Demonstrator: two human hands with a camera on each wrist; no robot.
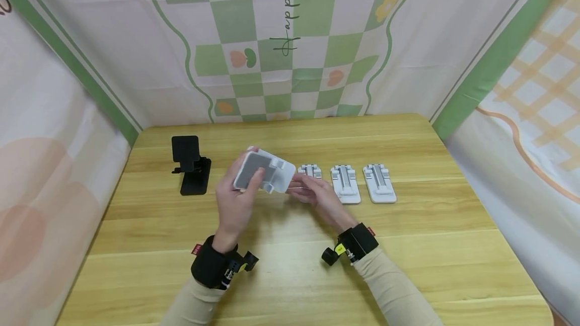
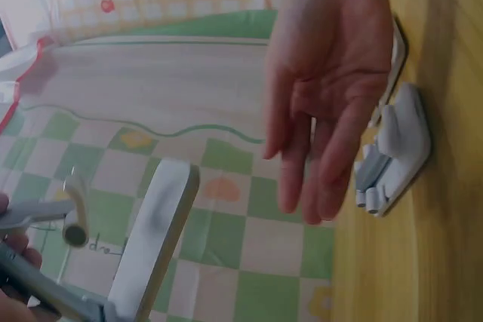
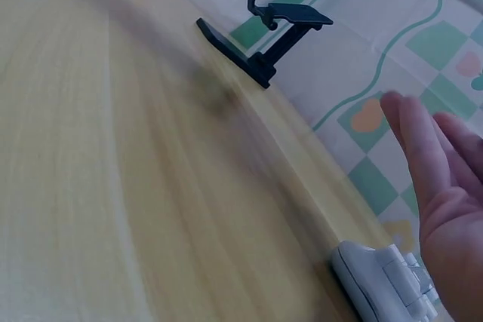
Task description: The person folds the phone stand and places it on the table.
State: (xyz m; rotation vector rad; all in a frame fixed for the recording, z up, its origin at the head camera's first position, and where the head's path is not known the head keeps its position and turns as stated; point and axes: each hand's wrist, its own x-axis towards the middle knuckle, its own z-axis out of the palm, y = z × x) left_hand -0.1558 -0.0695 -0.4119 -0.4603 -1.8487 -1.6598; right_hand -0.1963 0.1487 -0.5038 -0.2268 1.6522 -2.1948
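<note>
My left hand (image 1: pixel 235 205) holds a white folding phone stand (image 1: pixel 282 176) above the table, thumb pressed on its grey pad. The left wrist view shows the white base of this phone stand (image 2: pixel 155 235) standing apart from its arm, so it is partly unfolded. My right hand (image 1: pixel 317 196) is beside the stand's right end, fingers extended and nothing in them. From the left wrist that right hand (image 2: pixel 332 88) appears palm-side with straight fingers, apart from the base. Behind its fingers lies a folded white phone stand (image 1: pixel 310 170), partly hidden.
Two more folded white phone stands, a middle one (image 1: pixel 346 185) and a right one (image 1: pixel 379 183), lie in a row on the wooden table (image 1: pixel 281 286). An unfolded black phone stand (image 1: pixel 195 167) stands at the left. A patterned cloth (image 1: pixel 281 79) hangs behind the table.
</note>
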